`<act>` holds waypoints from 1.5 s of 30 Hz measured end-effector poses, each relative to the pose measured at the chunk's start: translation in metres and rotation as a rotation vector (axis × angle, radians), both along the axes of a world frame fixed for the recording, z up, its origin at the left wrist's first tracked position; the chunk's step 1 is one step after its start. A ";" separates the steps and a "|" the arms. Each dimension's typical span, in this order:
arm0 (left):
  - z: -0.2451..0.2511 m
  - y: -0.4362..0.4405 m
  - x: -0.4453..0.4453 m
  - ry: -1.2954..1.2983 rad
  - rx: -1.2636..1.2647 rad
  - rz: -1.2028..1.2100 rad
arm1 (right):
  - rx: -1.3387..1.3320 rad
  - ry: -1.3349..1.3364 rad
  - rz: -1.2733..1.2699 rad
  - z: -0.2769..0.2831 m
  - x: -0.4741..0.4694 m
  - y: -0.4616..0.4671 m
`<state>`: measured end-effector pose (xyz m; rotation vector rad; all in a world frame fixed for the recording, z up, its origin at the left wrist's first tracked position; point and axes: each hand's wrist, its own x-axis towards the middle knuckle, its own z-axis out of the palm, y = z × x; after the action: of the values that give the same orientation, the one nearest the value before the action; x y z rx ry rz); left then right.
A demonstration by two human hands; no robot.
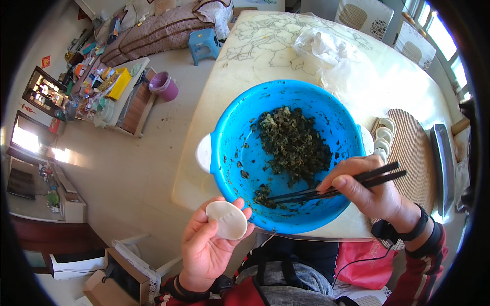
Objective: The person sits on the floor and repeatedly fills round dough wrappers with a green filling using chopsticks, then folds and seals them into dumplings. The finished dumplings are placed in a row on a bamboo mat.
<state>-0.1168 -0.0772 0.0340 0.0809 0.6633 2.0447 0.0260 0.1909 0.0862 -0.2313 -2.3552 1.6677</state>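
A round, pale dumpling wrapper [227, 220] lies flat across the fingers of my left hand [208, 244], the thumb pressing on its edge. The hand is just off the near left rim of a blue plastic basin [245, 126] with white handles. My right hand [361, 187] grips a pair of black chopsticks [367, 178] over the basin's right rim. Their tips touch a small clump of filling [263, 196] near the basin's front wall. A larger mound of dark green chopped filling [293, 143] sits in the basin. The wrapper bears no filling.
Right of the basin, several folded dumplings [384, 137] line the edge of a round ribbed mat [411, 153]. Beyond it is a dark tray [443, 168]. A crumpled plastic bag [331, 49] lies on the table [264, 49]. A blue stool [204, 44] and purple bin [164, 86] stand on the floor.
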 end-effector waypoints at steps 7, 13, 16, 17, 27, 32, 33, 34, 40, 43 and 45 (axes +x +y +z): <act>-0.001 -0.003 -0.001 0.018 0.004 0.042 | 0.203 0.060 -0.026 0.001 -0.009 -0.001; 0.005 -0.005 0.000 0.038 -0.033 0.067 | 0.109 0.051 -0.013 -0.005 -0.016 -0.015; 0.010 -0.004 0.000 0.057 -0.058 0.101 | -0.248 -0.073 -0.138 -0.004 -0.012 -0.019; 0.012 -0.003 0.000 0.057 -0.047 0.118 | -0.343 -0.112 -0.187 -0.004 -0.010 -0.019; 0.034 0.031 0.002 0.192 0.005 0.137 | -0.696 0.081 -0.518 0.011 0.015 -0.003; 0.042 0.049 0.017 0.066 0.081 -0.057 | -0.654 0.157 -0.458 0.012 0.034 -0.012; 0.042 0.049 0.020 0.060 0.132 -0.069 | -0.638 0.168 -0.442 0.012 0.039 -0.012; 0.041 0.050 0.021 0.021 0.101 -0.085 | -0.565 0.178 -0.460 0.015 0.046 -0.011; 0.038 0.048 0.032 -0.002 0.095 -0.202 | -0.558 0.376 -0.431 0.017 0.069 -0.003; 0.040 0.049 0.041 0.026 0.132 -0.246 | -0.527 0.253 -0.395 0.016 0.069 -0.007; 0.040 0.050 0.043 0.042 0.045 -0.273 | -0.438 0.266 -0.455 0.020 0.071 -0.008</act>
<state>-0.0742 -0.0273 0.0744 0.2286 0.5971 1.7984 0.0965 0.1824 0.1059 -0.5403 -1.5787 1.8160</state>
